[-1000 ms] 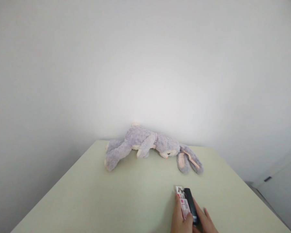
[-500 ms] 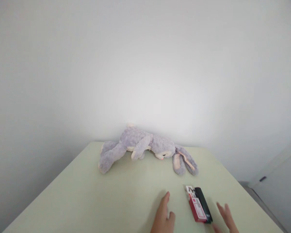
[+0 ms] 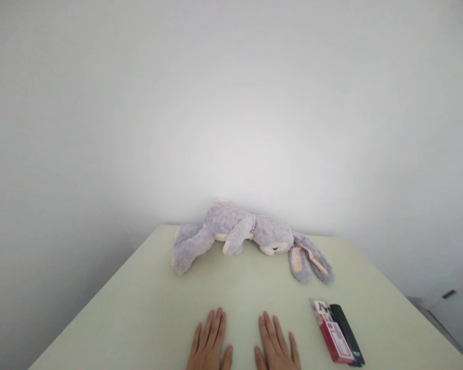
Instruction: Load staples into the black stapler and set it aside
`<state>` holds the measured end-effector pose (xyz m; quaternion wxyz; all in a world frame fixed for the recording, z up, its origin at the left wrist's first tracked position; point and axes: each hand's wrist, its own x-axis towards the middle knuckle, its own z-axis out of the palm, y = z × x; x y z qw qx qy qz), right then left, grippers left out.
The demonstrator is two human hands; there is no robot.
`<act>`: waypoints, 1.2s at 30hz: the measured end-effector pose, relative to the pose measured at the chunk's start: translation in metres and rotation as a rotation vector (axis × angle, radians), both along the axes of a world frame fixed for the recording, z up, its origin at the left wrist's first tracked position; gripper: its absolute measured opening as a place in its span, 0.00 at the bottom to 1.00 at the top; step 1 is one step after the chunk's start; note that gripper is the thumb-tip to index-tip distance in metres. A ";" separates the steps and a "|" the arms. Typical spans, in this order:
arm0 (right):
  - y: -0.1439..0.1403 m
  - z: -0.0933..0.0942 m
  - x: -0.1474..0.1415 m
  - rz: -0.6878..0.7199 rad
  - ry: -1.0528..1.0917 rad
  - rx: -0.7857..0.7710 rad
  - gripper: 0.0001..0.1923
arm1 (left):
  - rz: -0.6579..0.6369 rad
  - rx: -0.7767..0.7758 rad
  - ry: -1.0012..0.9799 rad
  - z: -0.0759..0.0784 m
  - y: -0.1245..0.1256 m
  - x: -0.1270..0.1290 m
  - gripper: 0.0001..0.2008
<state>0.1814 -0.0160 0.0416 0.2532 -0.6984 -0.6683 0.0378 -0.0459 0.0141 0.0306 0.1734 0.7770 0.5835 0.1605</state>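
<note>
My left hand (image 3: pixel 209 343) lies palm down on the pale green table (image 3: pixel 146 303), fingers stretched out, holding nothing. To its right my right hand (image 3: pixel 277 345) rests flat in the same way, its fingers spread and bare. Beside the right hand, a short gap away, is a red and white box (image 3: pixel 336 341) in clear packaging. A long black case (image 3: pixel 347 331) lies along the box's right side, touching it or nearly so. Neither hand touches these items.
A grey plush rabbit (image 3: pixel 227 221) lies on its side along the table's back edge, ears to the right. Behind it rises a white wall (image 3: pixel 231 103). A white door or panel with a dark handle (image 3: pixel 449 294) stands at the far right.
Both hands have moved left, away from the box and black case, and now lie flat on the table. The view has shifted slightly left; the objects stay in place.
</note>
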 end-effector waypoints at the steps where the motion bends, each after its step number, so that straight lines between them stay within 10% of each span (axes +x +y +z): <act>1: 0.004 -0.001 -0.004 0.009 -0.100 -0.002 0.28 | 0.002 0.015 0.047 -0.001 0.000 0.001 0.33; 36: 0.015 -0.023 -0.004 -0.007 -0.314 0.046 0.30 | -0.023 0.028 0.212 0.000 0.001 -0.003 0.32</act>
